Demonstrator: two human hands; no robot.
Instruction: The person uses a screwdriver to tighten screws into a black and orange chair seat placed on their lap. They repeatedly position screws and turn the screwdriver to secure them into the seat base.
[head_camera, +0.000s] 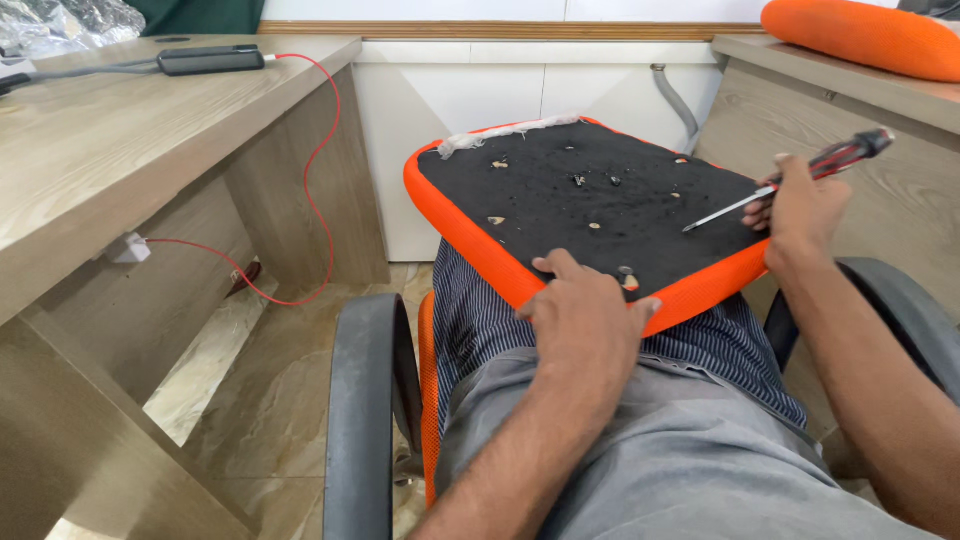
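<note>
1. Upside-down orange chair seat (470, 235) sits on the person's lap, tilted, black underside (590, 195) facing up with a few small bits and screw holes on it.
2. Left hand (585, 315) lies flat on the near edge of the seat, fingers spread a little, gripping nothing.
3. Right hand (800, 210) is at the seat's right edge, fingers curled tight around a red-and-black screwdriver (790, 180); its tip rests on the black underside.
4. Wooden desk (110, 150) on the left, red cable (325, 150) hanging down its side panel.
</note>
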